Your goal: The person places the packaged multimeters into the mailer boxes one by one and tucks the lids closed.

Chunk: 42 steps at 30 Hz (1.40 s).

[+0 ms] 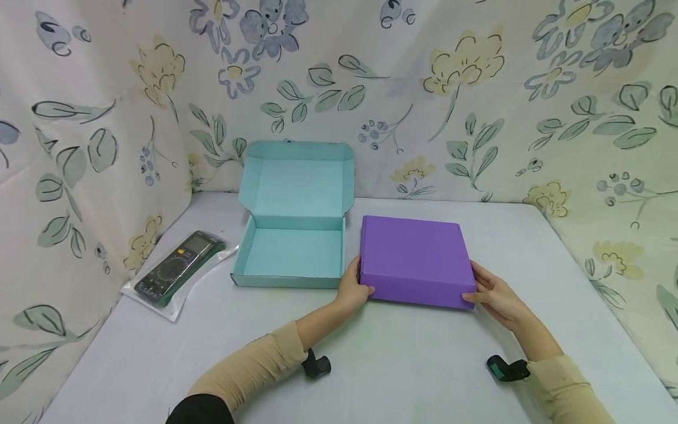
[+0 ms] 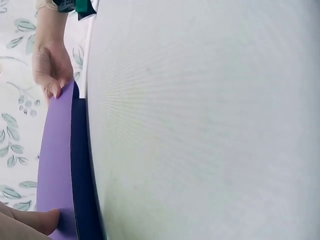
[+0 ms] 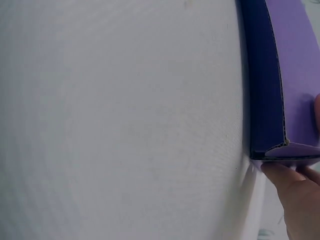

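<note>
A closed purple cardboard box is between my two hands at the middle right of the table. My left hand grips its left front corner, thumb on the front face and fingers along the side. At the opposite corner, my right hand holds it, thumb over the front edge. Both wrist views show a dark strip of the box beneath the lighter purple front, close over the table. Left of the purple box, an open teal box stands with its lid raised and nothing inside.
A black and green multimeter in a clear plastic bag lies on the left of the white table. Floral cloth hangs behind and along the sides. Black wrist-worn devices show by both forearms.
</note>
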Available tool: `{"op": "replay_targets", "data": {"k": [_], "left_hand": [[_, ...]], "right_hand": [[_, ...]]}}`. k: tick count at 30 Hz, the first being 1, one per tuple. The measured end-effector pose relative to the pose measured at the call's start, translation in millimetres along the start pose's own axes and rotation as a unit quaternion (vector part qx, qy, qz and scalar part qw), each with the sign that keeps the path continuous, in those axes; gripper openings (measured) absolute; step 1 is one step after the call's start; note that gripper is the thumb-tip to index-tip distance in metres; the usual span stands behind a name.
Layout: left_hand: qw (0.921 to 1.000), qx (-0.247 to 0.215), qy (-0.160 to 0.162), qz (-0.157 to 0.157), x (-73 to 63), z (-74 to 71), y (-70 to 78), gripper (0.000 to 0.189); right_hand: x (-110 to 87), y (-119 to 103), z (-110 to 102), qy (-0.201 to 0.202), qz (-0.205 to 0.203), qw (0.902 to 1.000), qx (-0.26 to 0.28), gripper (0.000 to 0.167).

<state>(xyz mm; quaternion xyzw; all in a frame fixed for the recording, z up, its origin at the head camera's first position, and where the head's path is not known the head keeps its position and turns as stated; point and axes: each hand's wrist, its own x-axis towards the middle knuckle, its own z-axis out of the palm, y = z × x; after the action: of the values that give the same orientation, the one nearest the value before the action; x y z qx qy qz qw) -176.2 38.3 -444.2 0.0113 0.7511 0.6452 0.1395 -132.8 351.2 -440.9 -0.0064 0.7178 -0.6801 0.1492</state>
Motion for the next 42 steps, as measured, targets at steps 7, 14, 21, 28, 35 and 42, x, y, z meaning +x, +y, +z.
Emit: {"op": "replay_targets", "data": {"k": [7,14,21,28,35,42], "left_hand": [[0.9997,0.02,0.016,0.005,-1.3,2.4,0.5,0.077],[0.9968,0.061,0.048,0.021,-1.6,5.8,-0.9,0.072],[0.9936,0.077,0.075,0.035,-0.6,10.2,-3.4,0.068],[0.9919,0.076,0.094,0.04,-1.2,12.3,-3.4,0.066],[0.9912,0.079,0.099,0.039,-1.1,10.9,-1.8,0.065],[0.9906,0.09,0.096,0.037,0.2,11.9,-1.9,0.064]], "right_hand": [[0.6,1,-1,0.015,0.01,0.9998,-0.001,0.093],[1.6,-1,0,0.047,0.033,0.9981,-0.02,0.093],[3.3,-1,2,0.083,0.039,0.9952,-0.035,0.091],[3.9,-3,3,0.1,0.042,0.9935,-0.036,0.091],[4.8,-4,4,0.1,0.043,0.9936,-0.029,0.091],[3.8,-4,3,0.1,0.049,0.9931,-0.038,0.09]]}}
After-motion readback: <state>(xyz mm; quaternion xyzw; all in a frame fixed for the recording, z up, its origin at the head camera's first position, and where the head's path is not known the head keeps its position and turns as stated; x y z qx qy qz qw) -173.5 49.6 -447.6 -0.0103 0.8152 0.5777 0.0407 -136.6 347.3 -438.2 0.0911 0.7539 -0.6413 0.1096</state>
